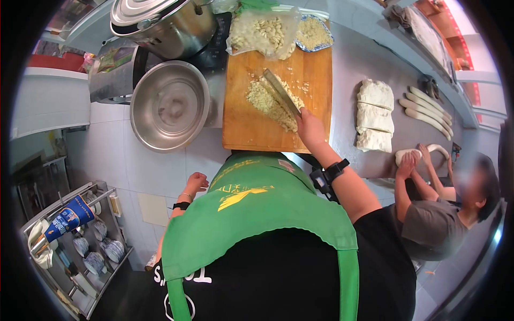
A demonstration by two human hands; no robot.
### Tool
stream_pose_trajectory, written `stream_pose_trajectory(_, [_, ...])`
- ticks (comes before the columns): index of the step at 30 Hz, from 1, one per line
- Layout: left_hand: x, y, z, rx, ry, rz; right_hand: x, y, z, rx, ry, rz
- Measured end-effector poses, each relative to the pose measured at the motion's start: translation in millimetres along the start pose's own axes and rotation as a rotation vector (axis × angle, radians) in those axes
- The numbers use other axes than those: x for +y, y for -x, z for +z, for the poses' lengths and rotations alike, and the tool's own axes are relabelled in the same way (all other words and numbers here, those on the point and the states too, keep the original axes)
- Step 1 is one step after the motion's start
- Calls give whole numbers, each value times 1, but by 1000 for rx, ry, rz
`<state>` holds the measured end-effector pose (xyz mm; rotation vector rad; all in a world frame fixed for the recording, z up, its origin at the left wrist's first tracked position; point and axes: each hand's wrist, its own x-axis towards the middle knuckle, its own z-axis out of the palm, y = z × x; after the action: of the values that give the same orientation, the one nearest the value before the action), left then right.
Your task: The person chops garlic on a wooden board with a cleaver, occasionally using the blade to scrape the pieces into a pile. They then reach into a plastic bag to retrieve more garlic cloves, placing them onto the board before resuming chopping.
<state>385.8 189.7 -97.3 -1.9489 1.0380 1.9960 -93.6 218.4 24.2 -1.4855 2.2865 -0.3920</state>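
Observation:
My right hand (310,128) grips the handle of a cleaver (281,92), whose blade rests tilted in a pile of chopped garlic (266,102) on a wooden cutting board (251,131). My left hand (196,182) hangs by my side below the counter edge, fingers curled, holding nothing that I can see. A clear bag of peeled garlic cloves (265,33) lies at the far end of the board. A small tray of minced garlic (313,33) sits beside the bag.
An empty steel bowl (170,104) and a lidded steel pot (163,24) stand left of the board. Dough blocks (375,115) and rolled dough sticks (425,112) lie to the right, where another person's hands (415,160) knead dough. A rack of dishes (85,241) stands lower left.

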Motion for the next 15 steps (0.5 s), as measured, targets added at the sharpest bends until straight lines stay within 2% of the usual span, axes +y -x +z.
stream_pose_trajectory(2, [-3, -3, -3, -21, 4, 24, 6, 5, 5, 79, -6, -12])
stream_pose_trajectory(4, [5, -4, -4, -13, -16, 23, 6, -3, 4, -49, 23, 33])
stream_pose_trajectory(8, [5, -4, -3, -16, 18, 15, 3, 5, -4, 46, -33, 41])
stream_pose_trajectory(10, [7, 0, 1, -23, -29, 3, 8, 4, 6, -32, 38, 101])
stream_pose_trajectory(14, [19, 0, -2, -17, -52, -4, 11, 18, -12, 10, -54, 151])
stream_pose_trajectory(15, [19, -5, -2, -25, -53, -2, 15, 28, -16, 87, -107, 176])
